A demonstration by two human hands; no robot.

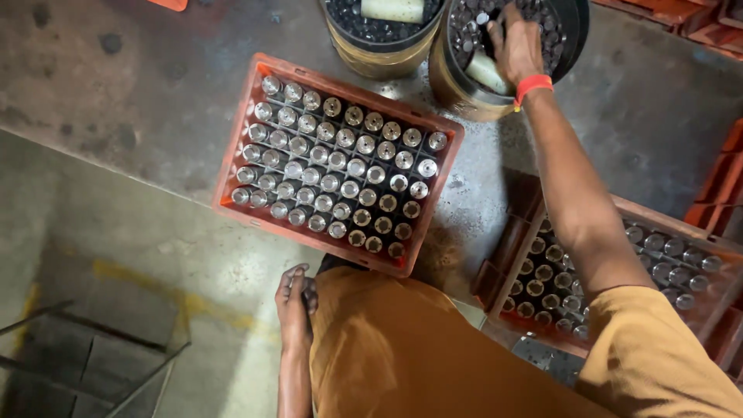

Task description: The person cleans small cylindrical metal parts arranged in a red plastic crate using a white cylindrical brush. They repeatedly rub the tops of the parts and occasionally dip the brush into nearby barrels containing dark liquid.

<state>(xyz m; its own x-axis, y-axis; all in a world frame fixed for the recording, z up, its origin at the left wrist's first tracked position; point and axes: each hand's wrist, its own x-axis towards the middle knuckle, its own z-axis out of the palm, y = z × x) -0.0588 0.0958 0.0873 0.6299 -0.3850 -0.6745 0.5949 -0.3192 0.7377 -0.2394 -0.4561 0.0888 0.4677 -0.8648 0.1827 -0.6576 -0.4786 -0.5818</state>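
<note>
The person's left hand (294, 303) is resting flat by the knee, fingers together, holding nothing, seemingly bracing the crouch; the orange crate (241, 131) is sitting just ahead, packed with upright metal cylinders (340, 179). The right hand (515, 42) is reaching into the bucket (453, 85) of dark parts, fingers curled over them; whether they are gripping one, I cannot tell.

Shiny, smooth metal cylinders (340, 166) fill an orange plastic crate (241, 116) on a rough, stained concrete floor (116, 93), beside a dull bucket (453, 81) of dark metal pieces (472, 27) and matt ochre cloth (402, 348).
</note>
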